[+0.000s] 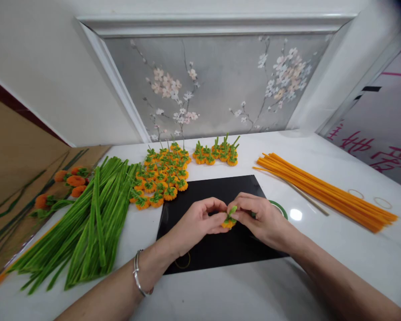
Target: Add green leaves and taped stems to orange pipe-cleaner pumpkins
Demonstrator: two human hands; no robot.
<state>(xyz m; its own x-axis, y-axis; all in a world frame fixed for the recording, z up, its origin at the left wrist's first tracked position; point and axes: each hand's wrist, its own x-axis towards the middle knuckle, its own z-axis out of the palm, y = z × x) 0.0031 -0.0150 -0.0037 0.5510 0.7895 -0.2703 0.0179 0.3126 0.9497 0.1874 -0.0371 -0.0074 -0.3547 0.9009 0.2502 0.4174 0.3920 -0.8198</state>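
Over a black mat (207,249), both hands hold one small pipe-cleaner pumpkin (229,223), orange below with green leaves and stem on top. My left hand (200,216) pinches its left side between thumb and fingers. From the other side, my right hand (257,216) has its thumb and fingertips closed at the green top. The fingers hide part of the pumpkin. Beyond the mat's left corner stand many like pumpkins (160,176) in a cluster, some with thin wires sticking up. A smaller group of pumpkins (217,154) with upright green stems stands farther back.
A heap of green pipe cleaners (96,223) lies left. A bundle of orange pipe cleaners (324,191) lies right, beside a thin stick (309,198) and rubber bands (382,203). A green ring (279,207) is partly behind my right hand. Orange fuzzy flowers (76,180) lie far left.
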